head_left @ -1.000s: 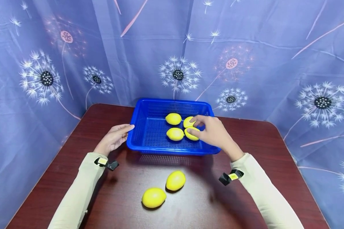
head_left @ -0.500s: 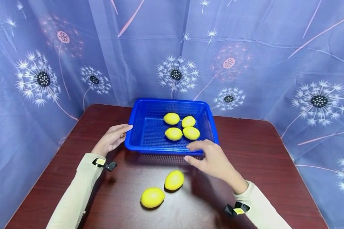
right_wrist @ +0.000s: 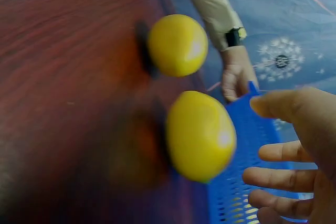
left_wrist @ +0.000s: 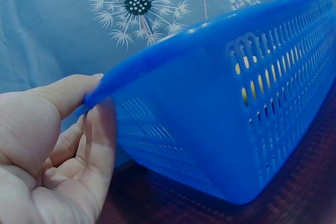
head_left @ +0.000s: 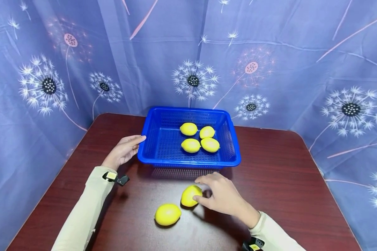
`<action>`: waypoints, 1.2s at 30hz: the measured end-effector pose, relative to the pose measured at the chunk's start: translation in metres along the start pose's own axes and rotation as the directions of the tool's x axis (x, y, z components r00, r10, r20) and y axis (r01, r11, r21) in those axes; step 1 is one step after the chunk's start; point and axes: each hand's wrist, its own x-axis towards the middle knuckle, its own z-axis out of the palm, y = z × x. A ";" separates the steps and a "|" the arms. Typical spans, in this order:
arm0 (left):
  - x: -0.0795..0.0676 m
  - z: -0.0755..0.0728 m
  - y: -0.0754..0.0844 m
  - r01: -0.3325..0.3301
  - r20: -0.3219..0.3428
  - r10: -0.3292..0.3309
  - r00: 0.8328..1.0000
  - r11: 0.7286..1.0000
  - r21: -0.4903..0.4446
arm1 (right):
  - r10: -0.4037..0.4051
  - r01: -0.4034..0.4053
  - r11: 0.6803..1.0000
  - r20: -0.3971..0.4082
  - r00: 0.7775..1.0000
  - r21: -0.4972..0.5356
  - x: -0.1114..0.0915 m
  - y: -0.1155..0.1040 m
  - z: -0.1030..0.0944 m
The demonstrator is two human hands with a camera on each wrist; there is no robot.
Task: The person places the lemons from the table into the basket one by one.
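Observation:
My left hand [head_left: 123, 152] pinches the left rim of a blue plastic basket [head_left: 188, 163]; the left wrist view has the thumb over the rim [left_wrist: 173, 45] and the fingers curled beneath. Several yellow lemons [head_left: 191, 145] lie inside, grouped right of its middle. On the table in front are two more lemons. Around the nearer-to-basket lemon [head_left: 188, 196] my right hand [head_left: 222, 194] is spread, the thumb overlapping its side in the head view. In the right wrist view the fingers [right_wrist: 283, 179] stand apart from that lemon [right_wrist: 201, 136]. The other lemon [head_left: 168, 214] sits just left and closer to me.
The dark red wooden table [head_left: 279, 174] has rounded back corners. A blue curtain [head_left: 144, 69] with dandelion prints hangs close behind the basket and along both sides.
My right hand has come back from over the lemons in the basket, past its front rim, to the lemon on the table. The left hand has stayed on the rim.

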 end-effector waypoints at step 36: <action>-0.001 0.000 -0.001 -0.004 0.025 0.004 1.000 1.000 -0.020 | 0.003 -0.002 0.995 -0.012 1.000 0.100 -0.015 -0.004 0.020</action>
